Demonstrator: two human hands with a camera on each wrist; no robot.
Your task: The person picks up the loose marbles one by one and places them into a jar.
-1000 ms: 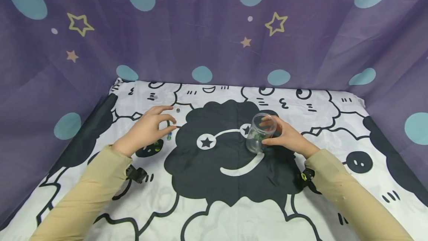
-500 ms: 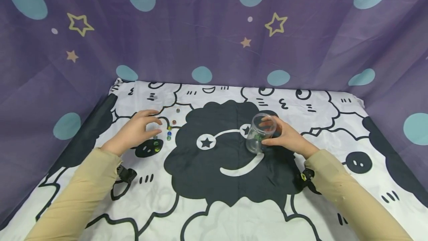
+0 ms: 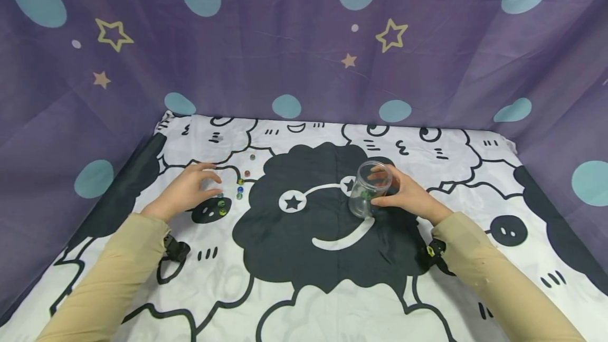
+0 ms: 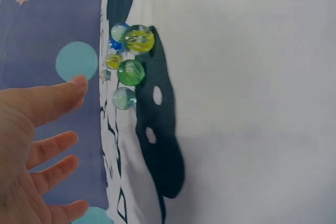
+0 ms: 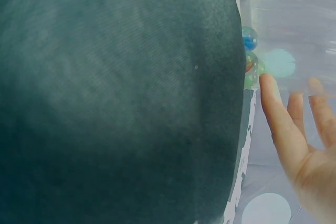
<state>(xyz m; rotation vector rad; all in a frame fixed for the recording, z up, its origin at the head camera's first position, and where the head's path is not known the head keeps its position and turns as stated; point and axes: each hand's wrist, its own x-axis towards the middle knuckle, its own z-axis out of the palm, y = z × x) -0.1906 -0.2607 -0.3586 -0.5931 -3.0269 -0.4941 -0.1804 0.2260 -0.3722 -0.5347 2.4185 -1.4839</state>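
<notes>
Several glass marbles lie loose on the cloth at left, among them a blue marble (image 3: pixel 240 190), a brownish marble (image 3: pixel 247 173) and a green marble (image 4: pixel 131 72). Just left of them hovers my left hand (image 3: pixel 184 191), its fingers spread and bent a little, with nothing visible between them. My right hand (image 3: pixel 412 194) holds a clear jar (image 3: pixel 363 206) by its side, thumb in front and fingers behind. The jar's mouth is uncovered, and it stands on the dark cloud print. A few marbles (image 5: pixel 250 39) lie at its bottom, seen through the wall in the right wrist view.
A white cloth (image 3: pixel 332 315) printed with black cloud faces covers the table. Behind it and at both sides hangs a purple curtain (image 3: pixel 285 57) with stars and blue ovals. One marble (image 3: pixel 253 157) lies farther back than the others.
My left hand has drawn back to the left, away from the marbles, so more of them show. The right hand and the jar have stayed in place.
</notes>
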